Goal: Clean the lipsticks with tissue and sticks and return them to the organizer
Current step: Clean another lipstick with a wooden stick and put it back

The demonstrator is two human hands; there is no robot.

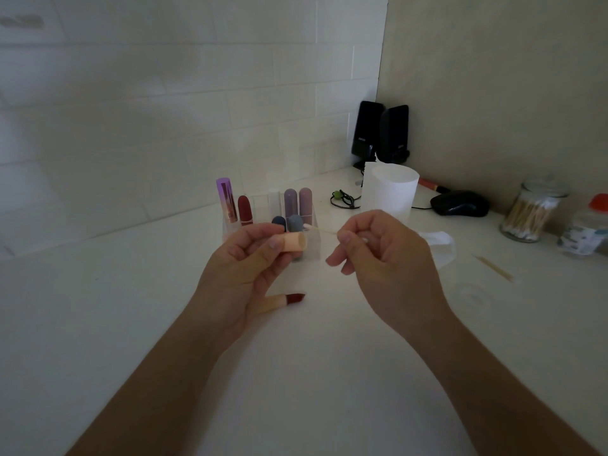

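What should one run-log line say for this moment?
left grip: holds peach lipstick cap | right grip: pinches cotton swab | uncapped red lipstick: lying on counter

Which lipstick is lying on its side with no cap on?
The peach-bodied lipstick with the bare dark red tip, on the counter by the left hand. The rest stand upright and capped in the clear organizer.

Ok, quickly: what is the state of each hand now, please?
Left hand: closed, holding the peach lipstick cap.
Right hand: closed, pinching a cotton swab.
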